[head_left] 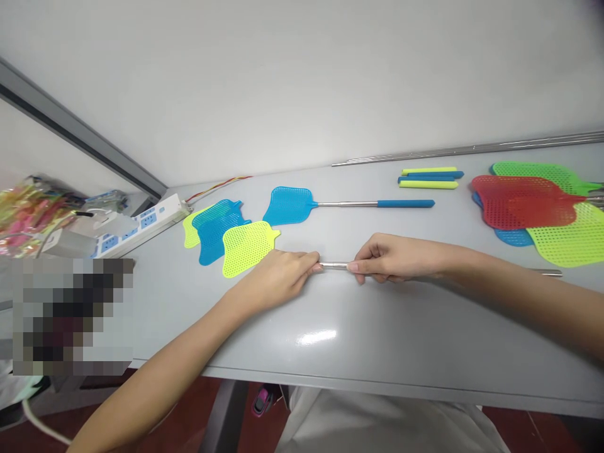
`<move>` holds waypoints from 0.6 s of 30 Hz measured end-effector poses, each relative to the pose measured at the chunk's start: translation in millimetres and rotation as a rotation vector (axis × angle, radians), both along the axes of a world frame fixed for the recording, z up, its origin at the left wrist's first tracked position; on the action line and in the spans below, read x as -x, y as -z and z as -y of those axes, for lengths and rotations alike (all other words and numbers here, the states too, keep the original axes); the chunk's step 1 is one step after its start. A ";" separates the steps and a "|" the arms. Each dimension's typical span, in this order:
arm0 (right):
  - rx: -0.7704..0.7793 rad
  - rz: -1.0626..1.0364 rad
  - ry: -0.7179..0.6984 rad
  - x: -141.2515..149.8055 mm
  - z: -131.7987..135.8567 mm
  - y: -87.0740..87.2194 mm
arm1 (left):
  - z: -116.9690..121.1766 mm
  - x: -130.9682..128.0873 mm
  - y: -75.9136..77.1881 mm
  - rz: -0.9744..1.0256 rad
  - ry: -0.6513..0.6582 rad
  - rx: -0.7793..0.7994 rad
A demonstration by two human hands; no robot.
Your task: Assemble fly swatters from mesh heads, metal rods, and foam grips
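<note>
A thin silver telescopic rod [334, 266] runs level between my two hands, just above or on the grey table. My left hand [290, 277] is closed on its left part, fingers pressed together. My right hand [384, 258] pinches it a short way to the right, with thumb and fingers. Close behind my left hand lies a yellow fly swatter head [248, 248], beside blue swatter heads [214, 233] and another yellow one. Further back rests a blue fly swatter [290, 204] with a metal shaft and blue handle [406, 203].
Blue and yellow handle sleeves [427, 184] lie at the back right, near long metal rods [472, 150] along the wall. Red [528, 201], green and yellow swatters pile up at right. A metal rod end [547, 273] shows past my right forearm. A power strip [146, 220] stands left.
</note>
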State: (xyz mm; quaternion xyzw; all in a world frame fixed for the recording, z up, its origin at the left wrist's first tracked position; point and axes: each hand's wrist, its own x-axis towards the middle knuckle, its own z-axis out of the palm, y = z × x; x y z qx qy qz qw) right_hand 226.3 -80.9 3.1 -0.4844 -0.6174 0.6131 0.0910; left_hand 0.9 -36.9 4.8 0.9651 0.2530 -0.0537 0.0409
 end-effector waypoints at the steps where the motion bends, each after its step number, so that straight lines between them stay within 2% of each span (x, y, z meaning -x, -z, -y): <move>1: -0.007 0.005 0.001 0.5 0.4 -0.1 | 0.3 0.0 -0.2 -0.002 0.001 -0.004; 10: -0.122 0.075 -0.022 4.1 4.2 -2.6 | 5.7 -3.8 -2.9 -0.039 -0.014 0.041; 18: -0.146 0.059 -0.029 5.3 4.1 -1.4 | 7.5 -5.3 -0.7 -0.008 -0.013 0.002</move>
